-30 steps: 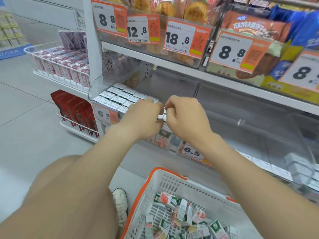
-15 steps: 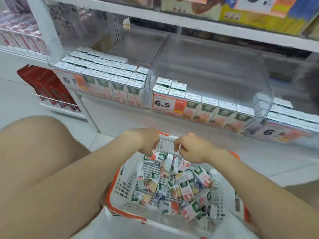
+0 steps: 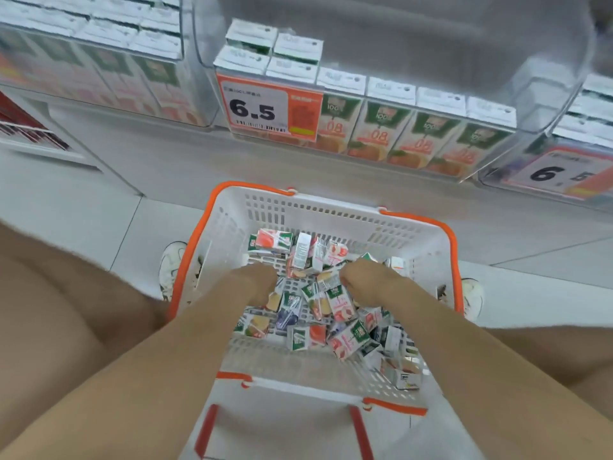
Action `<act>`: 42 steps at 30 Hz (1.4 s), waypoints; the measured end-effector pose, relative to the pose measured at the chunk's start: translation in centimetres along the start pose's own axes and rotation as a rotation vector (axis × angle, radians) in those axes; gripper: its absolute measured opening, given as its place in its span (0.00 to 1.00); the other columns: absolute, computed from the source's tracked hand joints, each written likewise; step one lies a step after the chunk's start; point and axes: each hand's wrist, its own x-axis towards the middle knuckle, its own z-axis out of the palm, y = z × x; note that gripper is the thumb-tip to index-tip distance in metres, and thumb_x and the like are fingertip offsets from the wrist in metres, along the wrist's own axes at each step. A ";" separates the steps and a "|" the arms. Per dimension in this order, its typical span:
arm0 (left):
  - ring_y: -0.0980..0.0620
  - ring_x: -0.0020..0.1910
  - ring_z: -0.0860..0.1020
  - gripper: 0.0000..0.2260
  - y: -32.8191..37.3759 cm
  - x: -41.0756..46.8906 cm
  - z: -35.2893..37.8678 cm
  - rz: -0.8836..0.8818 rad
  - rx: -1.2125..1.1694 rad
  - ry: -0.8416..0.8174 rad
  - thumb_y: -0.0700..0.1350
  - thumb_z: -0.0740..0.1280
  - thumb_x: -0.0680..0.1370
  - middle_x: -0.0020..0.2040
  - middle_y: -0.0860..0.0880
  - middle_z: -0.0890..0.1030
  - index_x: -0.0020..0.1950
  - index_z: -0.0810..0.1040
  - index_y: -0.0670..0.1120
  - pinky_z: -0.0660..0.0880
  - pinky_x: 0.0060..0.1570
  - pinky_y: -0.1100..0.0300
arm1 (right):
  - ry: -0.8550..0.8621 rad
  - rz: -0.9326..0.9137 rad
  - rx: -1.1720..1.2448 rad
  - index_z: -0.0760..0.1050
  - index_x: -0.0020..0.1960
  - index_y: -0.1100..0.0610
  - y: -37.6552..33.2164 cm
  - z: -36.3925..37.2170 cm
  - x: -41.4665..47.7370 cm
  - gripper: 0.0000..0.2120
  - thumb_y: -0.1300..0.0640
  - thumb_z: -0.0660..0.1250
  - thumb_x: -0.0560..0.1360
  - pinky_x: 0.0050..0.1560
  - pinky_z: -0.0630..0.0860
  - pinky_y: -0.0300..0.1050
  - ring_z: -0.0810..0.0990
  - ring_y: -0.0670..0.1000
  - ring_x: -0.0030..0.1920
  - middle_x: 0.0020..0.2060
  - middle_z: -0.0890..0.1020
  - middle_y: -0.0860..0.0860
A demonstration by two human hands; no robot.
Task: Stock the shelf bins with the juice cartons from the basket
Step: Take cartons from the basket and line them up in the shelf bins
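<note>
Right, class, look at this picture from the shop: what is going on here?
A person crouches over a white plastic basket with an orange rim, left hand and right hand down among the small loose juice cartons. Whether either grips one cannot be seen. The clear plastic shelf bin with the orange 6.5 price tag holds a front row and a few more; most of it is unfilled.

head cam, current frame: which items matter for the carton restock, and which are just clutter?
Job:
- basket
- loose juice cartons in it
- part-filled middle bin
- left hand and right hand, both down in the pile; grip unclear

Lying about:
- red packs on the low rack at the left
- price tag
- white shoes
</note>
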 end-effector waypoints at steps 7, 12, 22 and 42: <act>0.40 0.78 0.65 0.41 0.5 3.2 3.5 -0.023 0.098 0.121 0.30 0.67 0.76 0.80 0.46 0.65 0.85 0.57 0.51 0.67 0.74 0.41 | -0.047 -0.172 0.059 0.76 0.49 0.58 -5.4 4.4 2.6 0.07 0.68 0.64 0.78 0.42 0.75 0.50 0.78 0.57 0.46 0.44 0.75 0.54; 0.38 0.77 0.63 0.33 -0.1 3.8 3.9 -0.142 0.165 0.103 0.33 0.69 0.77 0.76 0.41 0.67 0.80 0.63 0.47 0.62 0.75 0.38 | -0.150 -0.237 0.136 0.64 0.77 0.64 -8.1 7.2 4.2 0.26 0.59 0.65 0.82 0.67 0.74 0.60 0.71 0.64 0.70 0.71 0.70 0.62; 0.43 0.65 0.74 0.18 -1.7 4.1 4.1 -0.030 -0.037 0.217 0.39 0.73 0.78 0.65 0.47 0.79 0.65 0.73 0.51 0.69 0.65 0.46 | -0.183 -0.099 0.097 0.67 0.70 0.62 -10.4 7.4 4.9 0.22 0.58 0.67 0.79 0.63 0.73 0.62 0.64 0.65 0.69 0.66 0.64 0.60; 0.51 0.48 0.75 0.27 -0.5 -3.9 -2.4 0.050 -0.318 0.279 0.56 0.85 0.65 0.54 0.49 0.76 0.53 0.74 0.50 0.73 0.44 0.57 | 0.275 0.066 0.575 0.76 0.66 0.57 -5.5 -3.6 -3.3 0.16 0.57 0.69 0.79 0.45 0.80 0.49 0.83 0.58 0.45 0.45 0.83 0.57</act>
